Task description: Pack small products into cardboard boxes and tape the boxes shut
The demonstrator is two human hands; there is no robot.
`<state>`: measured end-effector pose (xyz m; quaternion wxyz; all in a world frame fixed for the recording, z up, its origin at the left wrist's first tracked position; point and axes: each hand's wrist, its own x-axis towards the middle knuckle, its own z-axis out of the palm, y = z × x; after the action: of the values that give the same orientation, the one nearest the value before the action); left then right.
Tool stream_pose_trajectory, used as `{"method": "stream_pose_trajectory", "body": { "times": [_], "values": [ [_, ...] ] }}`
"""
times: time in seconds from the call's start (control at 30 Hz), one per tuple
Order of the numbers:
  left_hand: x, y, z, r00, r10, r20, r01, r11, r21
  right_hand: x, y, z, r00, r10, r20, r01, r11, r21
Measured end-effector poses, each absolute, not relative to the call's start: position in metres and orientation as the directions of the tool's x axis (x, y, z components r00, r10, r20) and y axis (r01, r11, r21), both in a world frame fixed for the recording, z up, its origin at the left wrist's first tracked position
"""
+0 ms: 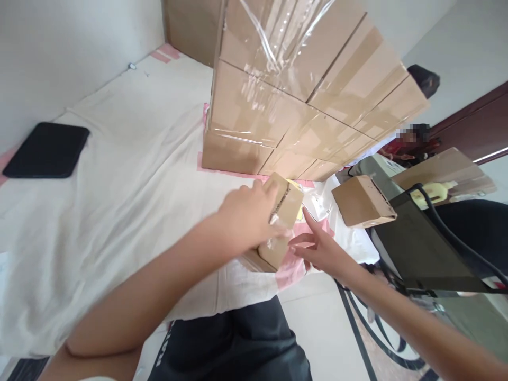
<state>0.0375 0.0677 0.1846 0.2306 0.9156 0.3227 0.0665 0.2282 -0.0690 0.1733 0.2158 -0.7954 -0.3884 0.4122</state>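
A box point(292, 203) near the cloth's point(130, 196) front edge is spanned by the left hand point(254, 217), thumb and fingers parted — whether it is gripped cannot be told. Just beside it, the right hand point(317, 243) is held with fingers loosely spread. Behind, cartons point(246, 114) are stacked under clear tape; a black pad point(47, 151) is seen far left.

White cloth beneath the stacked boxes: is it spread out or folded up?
Spread out, with some creases: the white cloth reaches from near the wall, past the stacked boxes, toward the person's legs.
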Motion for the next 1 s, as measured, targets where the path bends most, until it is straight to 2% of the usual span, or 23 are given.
{"method": "stream_pose_trajectory", "body": {
  "times": [0.07,0.13,0.23,0.3,0.33,0.4,0.5,0.57,0.6,0.67,0.73,0.8,0.87,1.0],
  "values": [
    [0.055,0.039,0.180,0.782,0.623,0.010,0.588,-0.743,0.319,0.222,-0.082,0.148,0.304,0.859,-0.412,0.396,-0.508,-0.765],
    [0.064,0.022,0.177,0.813,0.580,-0.044,0.573,-0.786,0.231,0.210,-0.093,0.127,0.166,0.895,-0.415,0.340,-0.447,-0.828],
    [0.056,0.025,0.181,0.843,0.534,-0.056,0.537,-0.832,0.142,0.206,-0.101,0.106,-0.106,0.858,-0.503,0.371,-0.436,-0.820],
    [0.042,0.036,0.187,0.817,0.576,0.001,0.575,-0.816,0.067,0.221,-0.095,0.098,-0.172,0.859,-0.483,0.423,-0.378,-0.823],
    [0.036,0.042,0.189,0.803,0.596,0.027,0.595,-0.803,0.039,0.235,-0.087,0.096,-0.143,0.891,-0.432,0.431,-0.337,-0.837],
    [0.031,0.047,0.191,0.779,0.619,0.103,0.622,-0.783,0.002,0.269,-0.062,0.096,0.028,0.964,-0.265,0.406,-0.253,-0.878],
    [0.049,0.037,0.181,0.769,0.567,0.296,0.607,-0.792,-0.063,0.327,-0.013,0.104,0.344,0.939,0.017,0.474,-0.158,-0.866],
    [0.075,0.021,0.161,0.805,0.403,0.434,0.494,-0.862,-0.115,0.361,0.018,0.111,0.484,0.855,0.185,0.594,-0.166,-0.787],
    [0.089,0.012,0.146,0.825,0.261,0.502,0.374,-0.917,-0.139,0.377,0.029,0.113,0.538,0.811,0.230,0.657,-0.233,-0.717],
    [0.115,-0.005,0.108,0.832,-0.050,0.553,0.015,-0.994,-0.113,0.404,0.042,0.113,0.650,0.725,0.226,0.703,-0.463,-0.540],
    [0.132,-0.016,0.066,0.816,-0.205,0.541,-0.234,-0.972,-0.014,0.425,0.042,0.107,0.735,0.670,0.104,0.646,-0.645,-0.409],
    [0.141,-0.022,0.032,0.816,-0.262,0.515,-0.356,-0.930,0.092,0.441,0.033,0.099,0.740,0.670,-0.063,0.598,-0.698,-0.396],
    [0.145,-0.021,0.012,0.855,-0.268,0.444,-0.379,-0.908,0.181,0.452,0.021,0.092,0.695,0.703,-0.153,0.588,-0.678,-0.441],
    [0.148,-0.016,0.009,0.898,-0.216,0.383,-0.346,-0.884,0.314,0.459,0.011,0.088,0.649,0.753,-0.109,0.640,-0.618,-0.456]
  ]
}}
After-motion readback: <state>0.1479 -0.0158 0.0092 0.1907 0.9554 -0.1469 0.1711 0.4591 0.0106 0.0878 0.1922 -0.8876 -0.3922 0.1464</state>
